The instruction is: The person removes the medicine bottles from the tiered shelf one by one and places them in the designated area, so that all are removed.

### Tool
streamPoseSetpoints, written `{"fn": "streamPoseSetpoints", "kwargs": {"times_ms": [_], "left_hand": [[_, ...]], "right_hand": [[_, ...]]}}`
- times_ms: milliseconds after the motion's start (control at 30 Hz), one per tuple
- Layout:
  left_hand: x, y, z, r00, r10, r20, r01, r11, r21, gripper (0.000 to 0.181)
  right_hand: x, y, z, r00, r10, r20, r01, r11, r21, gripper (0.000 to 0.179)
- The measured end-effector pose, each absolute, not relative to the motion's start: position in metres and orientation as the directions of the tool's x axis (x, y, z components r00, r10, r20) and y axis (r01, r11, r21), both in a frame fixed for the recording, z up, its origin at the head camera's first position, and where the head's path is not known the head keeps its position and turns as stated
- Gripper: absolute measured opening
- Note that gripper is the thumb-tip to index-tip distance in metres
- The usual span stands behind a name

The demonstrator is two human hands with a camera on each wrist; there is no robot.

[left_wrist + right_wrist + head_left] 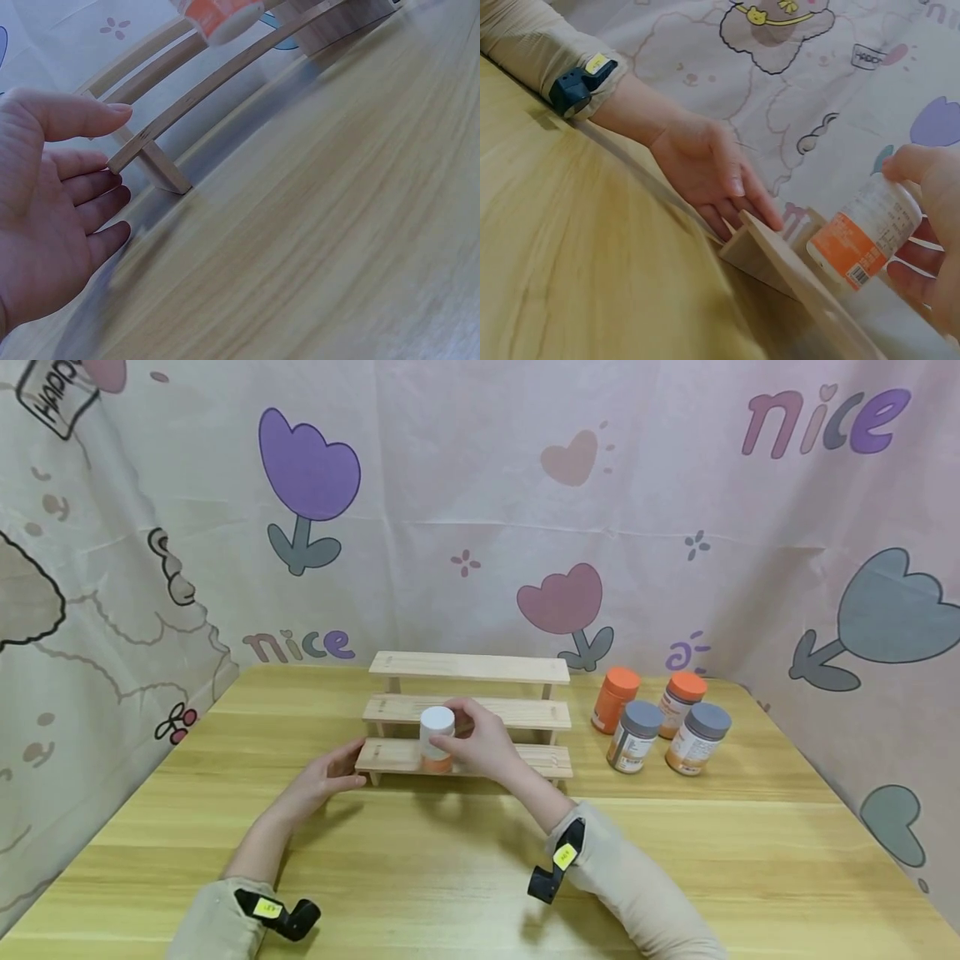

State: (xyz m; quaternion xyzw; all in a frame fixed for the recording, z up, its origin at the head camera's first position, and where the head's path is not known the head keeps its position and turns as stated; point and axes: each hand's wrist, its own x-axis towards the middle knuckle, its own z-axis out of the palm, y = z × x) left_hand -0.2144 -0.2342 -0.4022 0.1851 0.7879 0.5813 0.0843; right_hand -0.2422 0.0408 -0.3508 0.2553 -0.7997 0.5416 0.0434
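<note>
My right hand (483,739) grips a white-capped bottle (437,727) with an orange and white label, thumb on one side and fingers on the other. In the left wrist view the bottle's underside (234,26) shows, raised over the front step of a three-tier wooden rack (397,756). At the left end of that step is my left hand (326,781), its thumb apart from the loosely extended fingers. The right wrist view has the left hand (705,161) with fingertips at the step's end; whether they press on it I cannot tell.
To the right of the rack stand two orange-capped bottles (617,700) (681,703) and two grey-capped bottles (635,737) (697,740). All are on the wooden table (450,860). A printed curtain (450,485) hangs behind and to the sides.
</note>
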Motion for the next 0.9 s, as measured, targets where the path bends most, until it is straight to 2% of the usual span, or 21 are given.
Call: {"fn": "streamPoseSetpoints", "kwargs": {"times_ms": [267, 733, 900], "left_hand": [[-0.215, -0.235, -0.402, -0.919, 0.388, 0.075, 0.187, 0.260, 0.947, 0.070], [-0.215, -0.235, -0.401, -0.914, 0.397, 0.087, 0.198, 0.247, 0.949, 0.070], [-0.216, -0.235, -0.402, -0.914, 0.398, 0.085, 0.202, 0.262, 0.943, 0.070]], "right_hand": [[-0.244, 0.063, -0.343, -0.887, -0.340, 0.313, -0.410, 0.269, -0.871, 0.043], [-0.238, 0.114, -0.338, -0.872, -0.305, 0.384, -0.465, 0.270, -0.843, 0.039], [-0.232, 0.137, -0.332, -0.893, -0.284, 0.349, -0.431, 0.318, -0.845, 0.041]]}}
